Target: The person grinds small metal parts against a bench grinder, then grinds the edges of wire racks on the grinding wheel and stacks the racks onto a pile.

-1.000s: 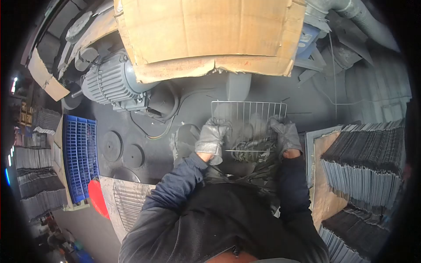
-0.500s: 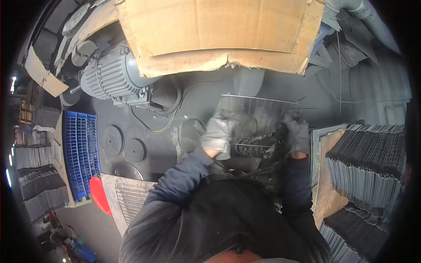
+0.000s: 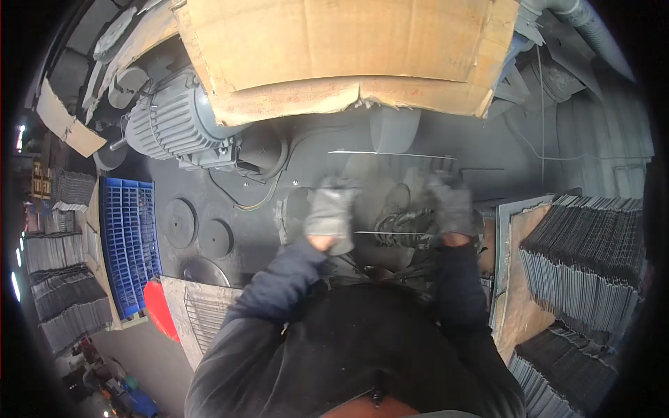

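Observation:
A wire rack (image 3: 394, 154), its thin bars blurred by motion, is held level between my two gloved hands. My left hand (image 3: 331, 209), in a grey glove, is closed on its left side. On the right side my right hand (image 3: 451, 203), gloved too and smeared, is closed on the rack. Just beyond the rack's far edge a grey wheel (image 3: 395, 129) shows below a cardboard sheet (image 3: 348, 49). My knees and the floor are visible through and below the rack.
A grey motor (image 3: 171, 122) stands at the left, with round discs (image 3: 181, 223) on the floor. A blue plastic crate (image 3: 129, 244) and another wire rack (image 3: 205, 317) are farther left. Tall stacks of racks (image 3: 585, 265) stand at the right. A hose (image 3: 596, 35) runs at the top right.
Both hands and the rack first moved right, then back left. The rack's bars, sharp a second ago, are now blurred. The view has shifted slightly.

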Action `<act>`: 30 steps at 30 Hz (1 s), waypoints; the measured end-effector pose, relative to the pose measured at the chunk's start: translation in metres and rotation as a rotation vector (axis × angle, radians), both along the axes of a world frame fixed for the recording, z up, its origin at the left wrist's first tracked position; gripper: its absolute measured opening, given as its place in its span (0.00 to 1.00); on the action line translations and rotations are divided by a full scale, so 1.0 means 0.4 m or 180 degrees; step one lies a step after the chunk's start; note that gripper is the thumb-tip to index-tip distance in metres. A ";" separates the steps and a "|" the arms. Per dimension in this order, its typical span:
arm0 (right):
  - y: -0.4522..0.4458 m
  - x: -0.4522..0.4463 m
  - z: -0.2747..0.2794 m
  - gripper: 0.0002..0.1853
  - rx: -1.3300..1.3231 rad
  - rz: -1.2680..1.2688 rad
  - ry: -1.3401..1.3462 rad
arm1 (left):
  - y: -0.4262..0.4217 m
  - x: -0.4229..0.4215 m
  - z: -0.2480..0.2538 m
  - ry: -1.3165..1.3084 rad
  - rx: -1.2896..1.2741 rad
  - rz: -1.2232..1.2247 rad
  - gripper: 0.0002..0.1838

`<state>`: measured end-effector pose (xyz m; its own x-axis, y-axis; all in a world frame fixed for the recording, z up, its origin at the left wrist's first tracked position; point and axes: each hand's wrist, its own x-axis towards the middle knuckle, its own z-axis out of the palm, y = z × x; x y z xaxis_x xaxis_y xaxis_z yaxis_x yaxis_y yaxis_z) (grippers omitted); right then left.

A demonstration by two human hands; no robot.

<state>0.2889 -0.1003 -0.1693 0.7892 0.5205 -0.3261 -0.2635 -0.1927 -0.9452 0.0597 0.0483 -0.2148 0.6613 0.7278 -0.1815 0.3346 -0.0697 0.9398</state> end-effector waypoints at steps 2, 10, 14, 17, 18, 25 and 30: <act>-0.073 0.058 0.034 0.12 -0.0214 -0.0129 0.0048 | -0.072 0.097 -0.001 -0.0726 -0.0633 0.0129 0.14; 0.089 -0.076 0.012 0.11 -0.0427 0.0460 -0.0012 | 0.058 -0.120 -0.079 0.0394 0.0926 -0.0159 0.12; 0.090 -0.082 0.054 0.15 -0.0452 0.0281 0.0068 | 0.049 -0.103 0.001 0.0225 0.0344 -0.0021 0.10; -0.004 0.008 0.086 0.17 -0.0671 -0.0052 -0.0167 | -0.015 0.040 -0.025 -0.0057 -0.0231 -0.0062 0.08; -0.050 0.051 0.046 0.17 -0.0442 -0.0199 -0.0265 | -0.042 0.084 -0.073 -0.0180 -0.0212 -0.0079 0.10; 0.047 -0.022 0.100 0.15 -0.0504 0.0361 -0.0098 | 0.004 -0.044 -0.097 -0.0313 -0.0117 0.0268 0.13; 0.104 -0.078 -0.006 0.14 -0.0574 0.0475 0.0477 | 0.080 -0.159 -0.138 -0.0180 -0.0126 0.0226 0.15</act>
<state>0.2578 -0.0586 -0.1717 0.6440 0.5504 -0.5314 -0.3539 -0.4015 -0.8447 -0.0038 0.0803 -0.2699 0.6183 0.7662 -0.1750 0.2838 -0.0101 0.9588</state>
